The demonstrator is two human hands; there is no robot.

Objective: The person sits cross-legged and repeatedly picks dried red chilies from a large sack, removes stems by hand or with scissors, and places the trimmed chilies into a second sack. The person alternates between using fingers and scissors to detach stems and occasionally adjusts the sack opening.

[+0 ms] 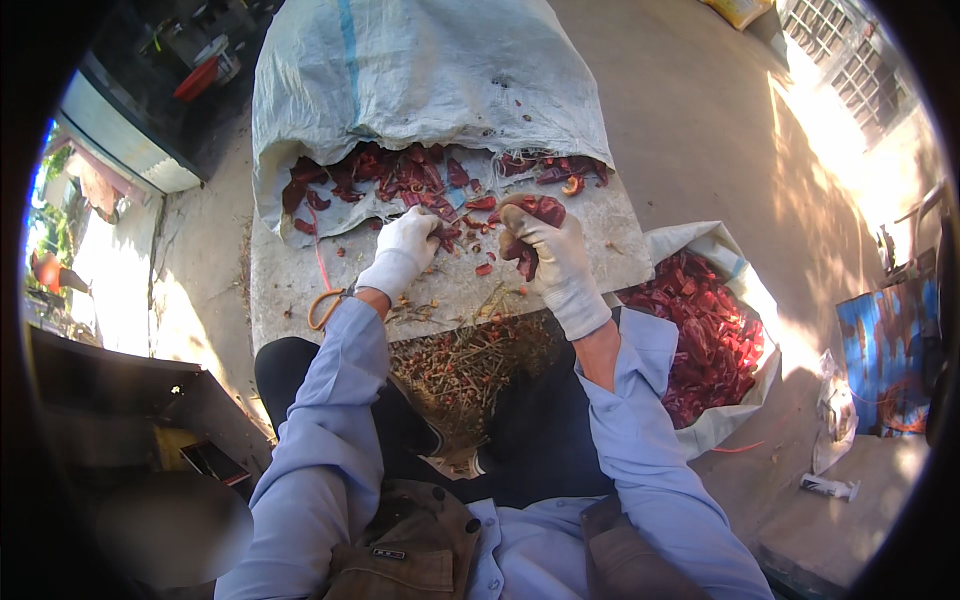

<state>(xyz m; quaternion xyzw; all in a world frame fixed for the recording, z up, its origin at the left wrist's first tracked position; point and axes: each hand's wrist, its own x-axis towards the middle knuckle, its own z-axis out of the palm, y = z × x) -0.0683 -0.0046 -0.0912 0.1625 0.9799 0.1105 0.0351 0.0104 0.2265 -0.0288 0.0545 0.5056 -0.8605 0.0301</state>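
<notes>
Both my hands wear white work gloves over a pale board [337, 277]. My left hand [407, 244] has its fingertips closed on a piece of dried red chilli [448, 238]. Gripped in my right hand [551, 251] are several dried red chilli pieces [544, 208]. Beyond them a white woven sack [442, 82] lies on the board, its mouth towards me, with dried chillies [412, 171] in the opening. Orange scissor handles [324, 309] show beside my left wrist; their blades are hidden. Small chilli scraps and stems are scattered between my hands.
An open woven sack [724, 240] full of red chilli pieces [697, 330] stands right of the board. Stems and scraps [469, 367] are heaped below its near edge, between my legs. A rusty blue metal sheet [885, 352] and a white tube [829, 486] are at the far right.
</notes>
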